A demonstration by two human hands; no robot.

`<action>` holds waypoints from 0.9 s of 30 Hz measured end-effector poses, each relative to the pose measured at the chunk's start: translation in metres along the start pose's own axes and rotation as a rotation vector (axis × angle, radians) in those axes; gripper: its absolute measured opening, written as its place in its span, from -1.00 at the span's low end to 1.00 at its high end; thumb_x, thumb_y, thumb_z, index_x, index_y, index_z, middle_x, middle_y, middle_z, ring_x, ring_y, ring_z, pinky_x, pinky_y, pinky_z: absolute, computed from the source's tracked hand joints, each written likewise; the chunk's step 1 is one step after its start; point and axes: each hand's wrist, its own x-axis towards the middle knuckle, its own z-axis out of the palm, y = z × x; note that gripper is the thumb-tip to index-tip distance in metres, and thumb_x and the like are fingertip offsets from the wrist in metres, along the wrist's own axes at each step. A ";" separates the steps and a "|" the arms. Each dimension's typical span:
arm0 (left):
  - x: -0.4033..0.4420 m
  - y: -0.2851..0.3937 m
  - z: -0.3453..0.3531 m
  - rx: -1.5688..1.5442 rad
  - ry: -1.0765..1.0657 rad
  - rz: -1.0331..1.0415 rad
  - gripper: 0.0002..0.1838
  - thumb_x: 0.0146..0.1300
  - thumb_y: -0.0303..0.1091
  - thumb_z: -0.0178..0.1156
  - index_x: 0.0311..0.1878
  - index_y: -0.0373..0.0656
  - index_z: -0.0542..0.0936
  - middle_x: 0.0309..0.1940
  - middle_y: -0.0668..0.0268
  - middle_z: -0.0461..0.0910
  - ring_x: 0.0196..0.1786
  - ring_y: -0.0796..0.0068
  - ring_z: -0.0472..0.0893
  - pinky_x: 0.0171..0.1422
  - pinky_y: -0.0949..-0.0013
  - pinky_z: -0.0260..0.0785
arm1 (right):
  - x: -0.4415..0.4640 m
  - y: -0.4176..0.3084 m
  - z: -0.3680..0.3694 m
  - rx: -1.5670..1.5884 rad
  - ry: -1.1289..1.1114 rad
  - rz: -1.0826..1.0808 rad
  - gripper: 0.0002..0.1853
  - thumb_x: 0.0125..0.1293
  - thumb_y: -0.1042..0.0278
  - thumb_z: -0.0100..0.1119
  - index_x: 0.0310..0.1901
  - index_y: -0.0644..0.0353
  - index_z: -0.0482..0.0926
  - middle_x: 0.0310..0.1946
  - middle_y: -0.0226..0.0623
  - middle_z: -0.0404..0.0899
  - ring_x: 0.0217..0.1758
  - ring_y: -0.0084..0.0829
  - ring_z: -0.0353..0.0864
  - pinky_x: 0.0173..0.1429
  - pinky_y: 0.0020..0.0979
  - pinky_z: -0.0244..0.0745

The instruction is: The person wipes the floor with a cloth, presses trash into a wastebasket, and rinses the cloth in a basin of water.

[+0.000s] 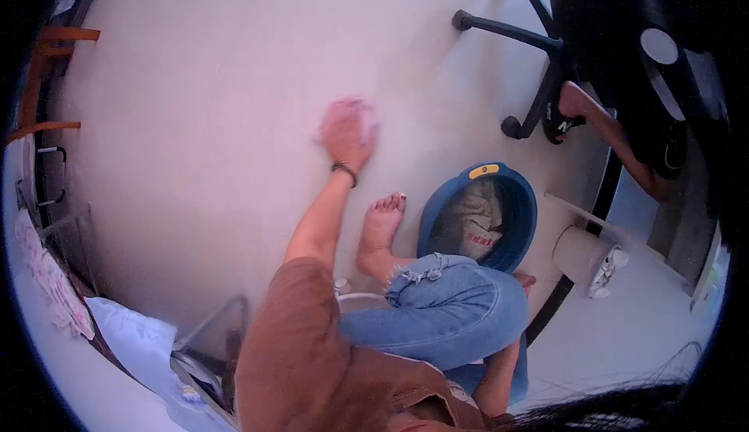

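My left hand (347, 137) reaches out over the pale floor and holds a pink cloth (368, 112) pressed down against it. Bits of the cloth stick out around the fingers, which look slightly blurred. A dark bracelet circles that wrist. Only the forearm of my right arm (498, 377) shows, beside my bent knee; the right hand itself is hidden behind the leg. A blue tub (434, 212) with a yellow handle label stands near my bare foot (382, 229). Greyish cloth (477, 212) with red lettering lies inside it.
A black wheeled chair (538, 42) stands at upper right, where another person's foot in a black shoe (562, 120) rests by its base. A cylindrical bin (576, 254) with white paper is to the right. Wooden legs (69, 35) and draped fabric (133, 330) line the left.
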 end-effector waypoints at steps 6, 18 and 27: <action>-0.081 0.021 -0.001 -0.205 -0.205 0.695 -0.46 0.11 -0.12 0.15 0.20 0.00 0.43 0.22 0.28 0.42 0.24 0.18 0.41 0.29 -0.02 0.19 | 0.012 -0.048 -0.017 -1.760 0.510 -0.383 -0.35 0.48 -0.21 -0.27 0.13 0.28 0.50 -0.12 -0.27 0.59 -0.04 -0.39 0.54 0.11 -0.35 0.41; 0.090 -0.078 -0.012 0.176 0.161 -0.161 -0.36 0.11 -0.01 0.22 0.26 -0.06 0.40 0.27 0.24 0.38 0.39 0.20 0.24 0.40 0.00 0.09 | 0.026 -0.074 -0.096 -1.352 0.553 -0.159 -0.42 0.47 -0.13 -0.15 0.08 0.31 0.54 -0.26 -0.34 0.59 -0.21 -0.49 0.54 -0.07 -0.41 0.45; 0.013 0.127 0.082 -0.266 -0.350 0.943 -0.29 0.00 -0.08 0.27 0.31 0.06 0.41 0.40 0.30 0.27 0.46 0.25 0.17 0.46 -0.02 0.01 | 0.003 -0.072 -0.099 -1.536 0.500 -0.237 -0.53 0.43 0.00 0.02 0.04 0.32 0.55 -0.23 -0.32 0.58 -0.19 -0.48 0.55 -0.09 -0.43 0.45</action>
